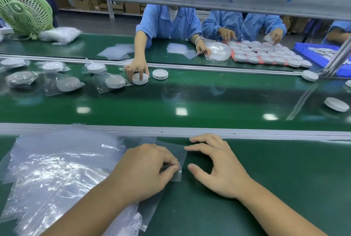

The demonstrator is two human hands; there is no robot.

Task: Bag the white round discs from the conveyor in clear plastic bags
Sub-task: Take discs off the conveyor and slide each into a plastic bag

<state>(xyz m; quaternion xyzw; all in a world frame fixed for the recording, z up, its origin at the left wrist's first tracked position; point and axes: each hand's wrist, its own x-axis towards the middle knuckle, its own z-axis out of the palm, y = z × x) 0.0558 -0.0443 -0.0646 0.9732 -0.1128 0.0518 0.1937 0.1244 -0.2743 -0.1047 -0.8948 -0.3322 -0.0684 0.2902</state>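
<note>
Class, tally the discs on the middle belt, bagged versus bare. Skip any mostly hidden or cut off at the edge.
Bagged discs: 6
Bare discs: 4
Total: 10
Skipped: one behind a worker's hand, one at the right edge.

Light: bright, overhead; square glare patches on conveyor belt (209, 100).
Distortion: wide-angle bowing at edges.
Focus: background soft.

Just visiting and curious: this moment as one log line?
left hand: pinches clear bag | right hand: open at bag edge | loose disc: on belt
</note>
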